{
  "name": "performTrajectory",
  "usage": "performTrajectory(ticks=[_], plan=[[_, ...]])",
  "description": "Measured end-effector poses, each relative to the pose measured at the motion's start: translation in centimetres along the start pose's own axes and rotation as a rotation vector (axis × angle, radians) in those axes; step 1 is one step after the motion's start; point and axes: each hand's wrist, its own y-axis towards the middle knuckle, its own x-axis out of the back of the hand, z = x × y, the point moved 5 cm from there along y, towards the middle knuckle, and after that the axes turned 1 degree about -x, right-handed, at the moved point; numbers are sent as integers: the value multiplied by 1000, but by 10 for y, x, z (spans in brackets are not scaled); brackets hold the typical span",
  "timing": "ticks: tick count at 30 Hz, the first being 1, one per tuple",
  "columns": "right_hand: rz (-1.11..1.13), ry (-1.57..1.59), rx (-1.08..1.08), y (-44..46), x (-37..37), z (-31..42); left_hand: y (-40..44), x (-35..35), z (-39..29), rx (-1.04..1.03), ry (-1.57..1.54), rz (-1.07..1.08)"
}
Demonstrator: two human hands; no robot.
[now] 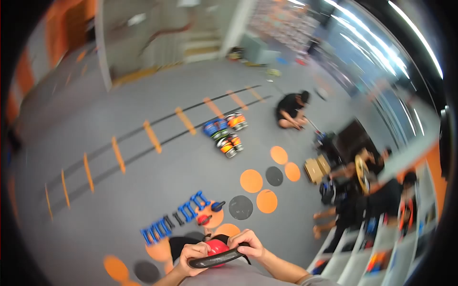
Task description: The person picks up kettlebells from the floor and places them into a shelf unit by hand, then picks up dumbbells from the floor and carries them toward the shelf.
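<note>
Close against my body, I hold a red kettlebell with a thick black handle. My left hand is wrapped round the left side of the handle. On its right side, my right hand has its fingers closed. Beyond my hands, a row of blue and black dumbbells lies on the grey floor. Beside the row stand a smaller red kettlebell and a dark blue kettlebell.
An agility ladder with orange rungs crosses the floor. Near it lie several blue and orange gear items. A person sits farther back; other people are at the right by white shelves and a cardboard box.
</note>
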Motion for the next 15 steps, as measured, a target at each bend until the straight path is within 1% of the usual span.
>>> performTrajectory(ticks=[1, 3, 4, 5, 6, 7, 8, 9, 11, 12, 13, 15], plan=[[-107, -15, 84, -12, -4, 4, 10, -3, -9, -4, 38, 111], [-326, 61, 180, -39, -14, -3, 21, -7, -12, 78, -59, 182], [-429, 150, 194, -56, -24, -10, 26, -14, -14, 155, -168, 181], [-520, 146, 249, -78, -35, -5, 30, -26, -16, 243, -264, 156], [-581, 213, 218, -92, -47, -4, 33, -33, -15, 240, -327, 190], [-633, 282, 189, -107, -62, -7, 32, -40, -20, 261, -328, 257], [-748, 270, 215, -124, -74, -10, 28, -49, -18, 302, -350, 283], [-815, 280, 256, -140, -85, -9, 21, -59, -13, 349, -368, 304], [-1034, 301, 183, -181, -106, -9, 4, -85, -4, 392, -422, 370], [-986, 341, 249, -199, -114, -2, -8, -104, -8, 473, -539, 258], [-980, 297, 317, -215, -124, 14, -16, -110, 2, 534, -604, 347], [-1045, 236, 491, -246, -148, 43, -23, -152, -5, 666, -770, 346]])
